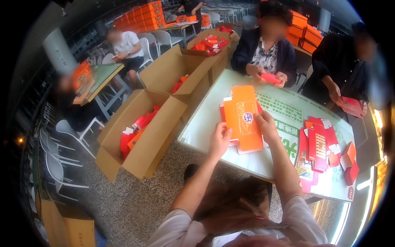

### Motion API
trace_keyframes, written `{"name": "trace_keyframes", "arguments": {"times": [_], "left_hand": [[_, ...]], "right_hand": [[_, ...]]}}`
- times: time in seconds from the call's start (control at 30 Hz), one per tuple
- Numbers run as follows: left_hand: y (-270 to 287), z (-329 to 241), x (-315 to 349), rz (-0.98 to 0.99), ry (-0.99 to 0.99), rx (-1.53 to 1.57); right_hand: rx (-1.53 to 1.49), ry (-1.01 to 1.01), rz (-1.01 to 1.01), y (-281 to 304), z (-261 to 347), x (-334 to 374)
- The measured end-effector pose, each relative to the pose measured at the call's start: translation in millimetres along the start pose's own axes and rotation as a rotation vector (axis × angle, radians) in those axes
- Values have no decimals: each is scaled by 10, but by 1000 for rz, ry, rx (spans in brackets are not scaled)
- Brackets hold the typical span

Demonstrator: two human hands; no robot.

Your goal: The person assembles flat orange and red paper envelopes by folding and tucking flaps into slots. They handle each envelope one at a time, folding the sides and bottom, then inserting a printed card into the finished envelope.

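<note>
Between my two hands is an orange flat box blank (238, 108) with tabs at its ends and a small dark blue emblem. My left hand (221, 141) pinches its left edge. My right hand (267, 126) grips the right edge, thumb on top. Red and white card edges (222, 112) show beneath the blank; how many pieces lie there is hidden. All of this is over the near left part of a pale green printed table (197, 131). To the right on the same table spreads a pile of red box blanks (319, 144).
Open cardboard cartons (142, 136) holding red and orange boxes stand left of the table. Across it, one person (267, 49) handles a red box; another (343, 70) holds a red piece. Orange boxes (142, 18) are stacked behind. White chairs (78, 131) stand left.
</note>
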State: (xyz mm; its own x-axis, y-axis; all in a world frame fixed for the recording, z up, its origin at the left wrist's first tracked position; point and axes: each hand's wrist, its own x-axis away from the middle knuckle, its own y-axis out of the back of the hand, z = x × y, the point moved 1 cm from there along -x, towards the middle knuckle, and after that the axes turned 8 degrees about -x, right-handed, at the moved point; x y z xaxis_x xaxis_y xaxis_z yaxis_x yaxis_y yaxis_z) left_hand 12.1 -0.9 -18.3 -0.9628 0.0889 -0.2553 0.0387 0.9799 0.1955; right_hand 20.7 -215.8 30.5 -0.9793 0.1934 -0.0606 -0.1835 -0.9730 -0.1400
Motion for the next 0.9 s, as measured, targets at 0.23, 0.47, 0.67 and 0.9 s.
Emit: {"name": "trace_keyframes", "arguments": {"times": [0.23,0.47,0.67,0.9], "left_hand": [[272,-194,33,-132,-126,-196],[1149,-1684,302,-184,-316,-84],[1743,-3059,829,-352,-1141,-294],[2163,-3774,1496,-331,-1549,-51]], "right_hand": [[78,54,34,116,-107,-185],[93,22,134,-107,45,7],[128,6,117,-36,-128,-87],[171,49,99,-7,-164,-91]]}}
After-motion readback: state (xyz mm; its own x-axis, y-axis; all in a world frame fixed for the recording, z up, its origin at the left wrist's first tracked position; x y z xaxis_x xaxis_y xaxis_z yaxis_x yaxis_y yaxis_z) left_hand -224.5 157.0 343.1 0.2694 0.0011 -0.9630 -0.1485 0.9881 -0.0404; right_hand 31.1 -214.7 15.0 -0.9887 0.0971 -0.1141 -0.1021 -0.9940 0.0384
